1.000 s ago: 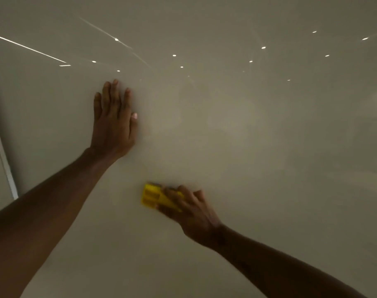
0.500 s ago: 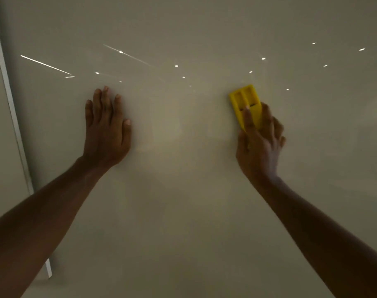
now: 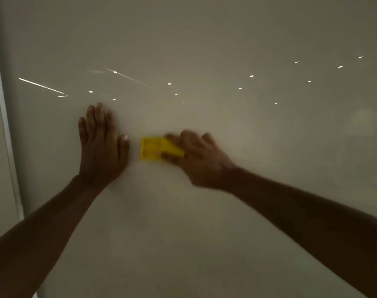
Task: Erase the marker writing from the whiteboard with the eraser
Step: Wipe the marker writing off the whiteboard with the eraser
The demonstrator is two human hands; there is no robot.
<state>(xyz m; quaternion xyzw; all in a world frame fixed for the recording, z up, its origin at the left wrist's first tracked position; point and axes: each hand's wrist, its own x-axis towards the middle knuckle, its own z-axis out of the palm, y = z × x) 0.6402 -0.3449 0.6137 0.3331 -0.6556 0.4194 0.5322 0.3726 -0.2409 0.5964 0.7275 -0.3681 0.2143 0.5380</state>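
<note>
Head cam is looking pretty much straight at the whiteboard, which fills nearly the whole shot in dim, yellowish light. Left hand is spread flat and open against the board, fingers together and pointing up, thumb out to the side, palm pressed on the surface and holding nothing. Right hand is blurry, but you can see it's curled around the back end of the yellow eraser, fingers over the top edge and thumb along the bottom, pressing it onto the board. That eraser lies sideways with its free end pointing at the left hand, sitting just beside the left thumb but not touching it. Both forearms come up from the bottom corners of the frame. Board surface around the hands looks plain, and I can't make out any marker writing in this lighting. Upper part of the board shows small bright light reflections and a couple of thin streaks. A pale frame strip runs down the left edge.
</note>
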